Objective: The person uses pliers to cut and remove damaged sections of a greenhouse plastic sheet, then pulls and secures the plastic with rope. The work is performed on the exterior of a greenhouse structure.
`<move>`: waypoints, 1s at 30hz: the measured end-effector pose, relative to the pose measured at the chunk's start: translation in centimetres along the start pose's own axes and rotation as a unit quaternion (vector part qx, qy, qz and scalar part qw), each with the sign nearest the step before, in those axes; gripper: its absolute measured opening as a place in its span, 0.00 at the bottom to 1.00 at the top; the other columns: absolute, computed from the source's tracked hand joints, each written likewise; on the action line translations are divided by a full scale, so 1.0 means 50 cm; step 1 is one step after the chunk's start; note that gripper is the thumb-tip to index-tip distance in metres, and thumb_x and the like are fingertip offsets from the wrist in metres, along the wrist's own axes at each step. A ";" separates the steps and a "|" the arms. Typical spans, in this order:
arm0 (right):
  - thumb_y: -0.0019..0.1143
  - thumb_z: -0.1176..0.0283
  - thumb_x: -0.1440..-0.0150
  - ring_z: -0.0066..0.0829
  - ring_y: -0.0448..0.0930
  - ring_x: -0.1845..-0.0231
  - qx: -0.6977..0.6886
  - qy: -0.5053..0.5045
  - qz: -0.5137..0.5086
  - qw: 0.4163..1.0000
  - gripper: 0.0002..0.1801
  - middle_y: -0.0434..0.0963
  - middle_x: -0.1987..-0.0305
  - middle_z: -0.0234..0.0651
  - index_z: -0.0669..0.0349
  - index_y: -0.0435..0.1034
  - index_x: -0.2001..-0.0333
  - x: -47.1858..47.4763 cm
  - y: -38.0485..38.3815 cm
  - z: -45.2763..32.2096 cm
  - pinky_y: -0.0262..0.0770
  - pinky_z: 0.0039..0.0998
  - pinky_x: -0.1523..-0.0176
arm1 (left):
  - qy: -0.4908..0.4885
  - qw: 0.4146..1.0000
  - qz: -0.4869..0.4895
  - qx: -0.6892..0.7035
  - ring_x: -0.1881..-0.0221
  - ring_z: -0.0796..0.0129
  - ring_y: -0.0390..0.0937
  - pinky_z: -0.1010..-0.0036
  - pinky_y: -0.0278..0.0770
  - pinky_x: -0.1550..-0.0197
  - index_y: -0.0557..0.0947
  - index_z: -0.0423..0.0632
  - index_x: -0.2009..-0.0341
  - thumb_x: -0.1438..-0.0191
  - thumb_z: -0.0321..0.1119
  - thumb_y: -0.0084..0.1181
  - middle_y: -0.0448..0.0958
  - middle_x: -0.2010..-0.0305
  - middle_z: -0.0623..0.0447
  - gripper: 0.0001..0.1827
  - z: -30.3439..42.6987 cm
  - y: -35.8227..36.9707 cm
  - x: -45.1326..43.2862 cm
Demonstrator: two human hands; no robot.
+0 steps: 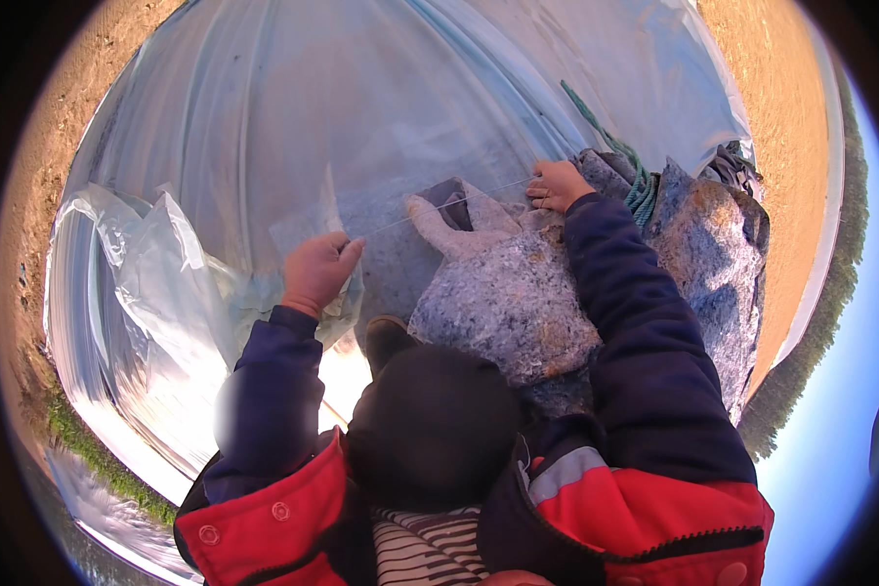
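A thin pale string (pixel 388 225) runs nearly straight between my two hands, across a sheet of translucent plastic film (pixel 315 110). My left hand (pixel 319 269) is closed on its near end, thumb pressed along the fist. Farther out and to the right, my right hand (pixel 559 186) pinches the other end. Under the string lies a folded grey felt blanket (pixel 505 300), its upper part curled into a loop. The fingertips of my right hand are just above this blanket; whether they touch it I cannot tell.
A green rope (pixel 641 194) lies beside my right forearm, over more grey felt (pixel 710 242). Crumpled loose film (pixel 161 256) bunches at the left. Dry brown ground (pixel 776 124) borders the plastic on both sides. A dark shoe (pixel 387 338) shows below me.
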State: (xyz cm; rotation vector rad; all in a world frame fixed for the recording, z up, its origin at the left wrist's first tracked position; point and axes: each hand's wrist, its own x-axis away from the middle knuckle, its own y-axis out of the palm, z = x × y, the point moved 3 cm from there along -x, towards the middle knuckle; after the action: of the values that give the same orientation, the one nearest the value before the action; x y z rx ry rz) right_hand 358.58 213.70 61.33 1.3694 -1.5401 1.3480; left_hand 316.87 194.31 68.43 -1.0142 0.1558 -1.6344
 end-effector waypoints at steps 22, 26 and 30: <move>0.52 0.79 0.33 0.51 0.82 0.46 -0.045 -0.032 -0.107 0.993 0.25 0.75 0.43 0.52 0.66 0.59 0.34 -0.003 -0.012 0.023 0.82 0.51 0.46 | 0.001 0.995 0.093 0.031 0.73 0.43 0.72 0.58 0.68 0.70 0.81 0.44 0.73 0.39 0.55 0.60 0.73 0.77 0.41 0.25 0.033 -0.122 -0.078; 0.46 0.80 0.31 0.51 0.82 0.45 -0.119 -0.102 -0.092 0.983 0.23 0.75 0.43 0.52 0.66 0.57 0.34 0.021 -0.001 0.000 0.84 0.49 0.44 | -0.007 0.996 0.091 0.018 0.73 0.42 0.72 0.57 0.68 0.70 0.81 0.44 0.73 0.39 0.55 0.59 0.74 0.77 0.40 0.25 0.026 -0.110 -0.093; 0.44 0.80 0.31 0.45 0.83 0.47 -0.045 -0.097 -0.114 0.988 0.20 0.76 0.48 0.46 0.65 0.60 0.36 0.045 -0.014 0.020 0.85 0.45 0.44 | -0.035 0.995 0.097 0.018 0.71 0.41 0.75 0.55 0.70 0.69 0.82 0.43 0.72 0.38 0.55 0.58 0.75 0.76 0.40 0.26 0.013 -0.115 -0.115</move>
State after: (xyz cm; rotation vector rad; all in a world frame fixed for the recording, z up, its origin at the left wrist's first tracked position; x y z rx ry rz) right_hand 358.87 212.16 63.38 1.6044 -1.4937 1.0195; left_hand 312.94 201.44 69.17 -0.9955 0.1727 -1.4193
